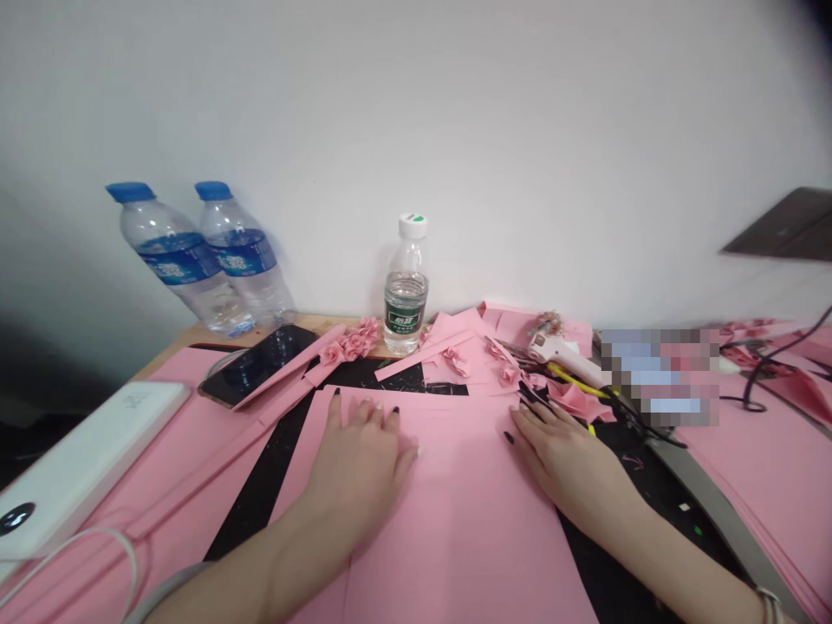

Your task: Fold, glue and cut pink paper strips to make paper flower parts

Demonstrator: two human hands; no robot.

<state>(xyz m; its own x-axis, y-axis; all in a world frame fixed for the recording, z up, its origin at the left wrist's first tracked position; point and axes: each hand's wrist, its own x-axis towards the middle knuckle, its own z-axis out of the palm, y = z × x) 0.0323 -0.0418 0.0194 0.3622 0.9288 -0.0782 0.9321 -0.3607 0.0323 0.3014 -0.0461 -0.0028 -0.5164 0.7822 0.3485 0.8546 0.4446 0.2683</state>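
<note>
- Paper: pink, lying flat on the near side of the white-capped bottle.
- Left hand: nearer than the bottle and left of it, palm down on the paper, fingers spread, gripping nothing.
- Right hand: nearer than the bottle and right of it, fingertips by the paper's far corner, loosely extended, gripping nothing.
- Step: apparently smoothing or squaring the paper; the next move seems to call for light, even pressure.

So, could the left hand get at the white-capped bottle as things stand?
Probably yes: the left hand rests open on the pink sheet, grasping nothing, and nothing tall appears to stand between it and the white-capped bottle.
</note>
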